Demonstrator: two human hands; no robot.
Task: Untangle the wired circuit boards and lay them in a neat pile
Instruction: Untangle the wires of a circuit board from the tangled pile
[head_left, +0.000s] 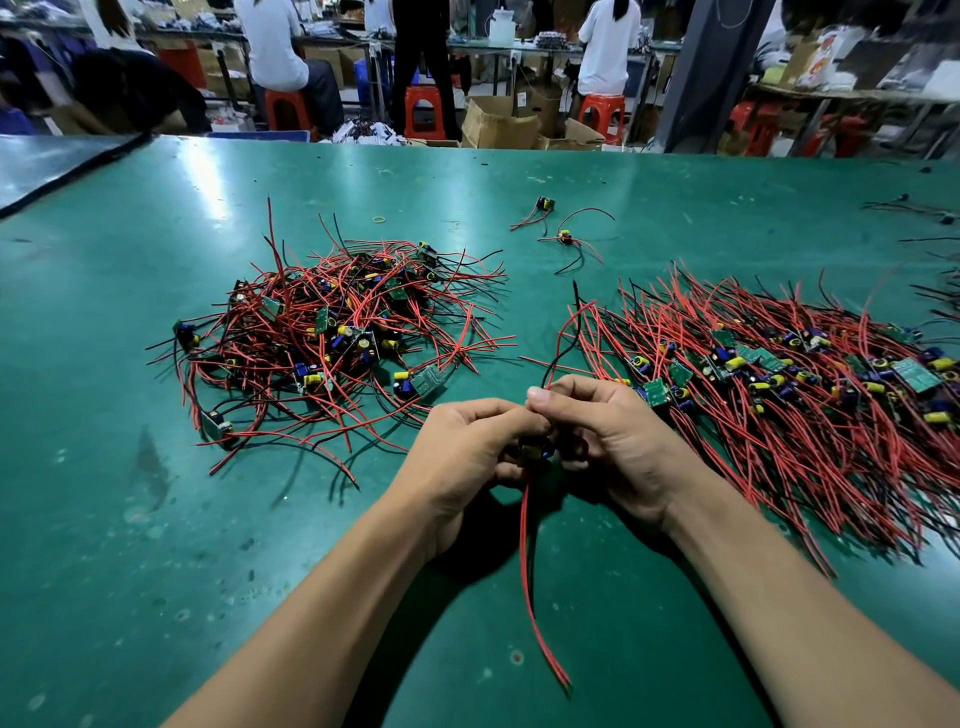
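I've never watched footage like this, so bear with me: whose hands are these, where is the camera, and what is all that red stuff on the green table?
No machine here: a person works bare-handed, and the one picture comes from a camera worn on their head, looking down. The left hand and right hand together grip one small wired circuit board; its red wires trail toward the viewer. On the green table, a tangled heap of such boards lies left, a tidier pile right. Farther back lie a loose board and another board.
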